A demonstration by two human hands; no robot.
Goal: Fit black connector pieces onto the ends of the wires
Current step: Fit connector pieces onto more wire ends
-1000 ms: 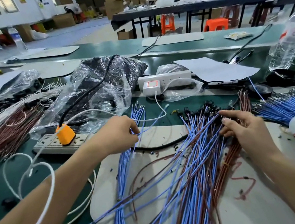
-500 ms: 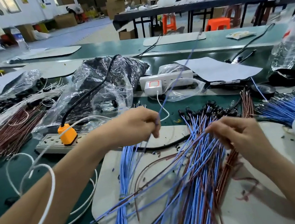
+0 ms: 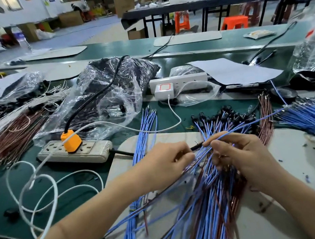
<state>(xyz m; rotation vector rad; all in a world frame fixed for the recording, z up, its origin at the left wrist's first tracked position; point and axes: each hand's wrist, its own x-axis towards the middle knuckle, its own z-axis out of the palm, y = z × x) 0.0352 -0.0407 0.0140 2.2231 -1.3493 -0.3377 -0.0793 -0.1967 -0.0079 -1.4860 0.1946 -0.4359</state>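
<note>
Left hand (image 3: 166, 165) and right hand (image 3: 241, 155) now meet above the wire pile (image 3: 208, 204), nearer than before; right grip pinches a blue wire (image 3: 260, 119), left grip curled, contents unclear.

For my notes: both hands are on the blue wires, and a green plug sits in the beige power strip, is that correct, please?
Nearly: the head view shows the plug in the beige power strip is orange, not green; the rest holds.

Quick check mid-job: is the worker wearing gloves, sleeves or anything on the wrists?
No. The left hand and right hand are bare, ungloved. Both forearms are uncovered to the frame edge; no sleeves show. No watch, ring or wristband is visible. A white cable crosses the left forearm.
</note>
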